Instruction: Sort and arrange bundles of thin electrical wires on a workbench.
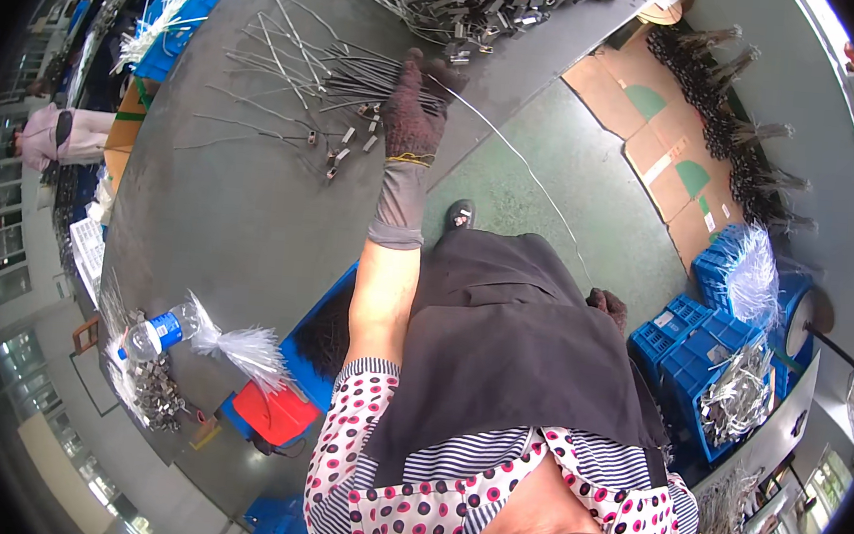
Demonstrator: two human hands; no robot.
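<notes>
The gloved left hand (414, 115) lay closed on a wire bundle (362, 76), gathering it; at four o'clock, the right hand (608, 303) seemingly pinched one long wire (516, 154), needing careful feeding.

light: bright, even daylight | shadows: soft | edges: heavy fisheye bending, black rim | focus: mostly sharp

The left hand (414, 115) wears a dark knitted cloth glove, rough in texture, resting on a bundle of thin wires (352, 75) with a dull metallic sheen. The tabletop (231, 211) is matt grey and smooth. Crates (687, 338) are glossy blue plastic; flattened cardboard (648, 134) is matt brown.
</notes>
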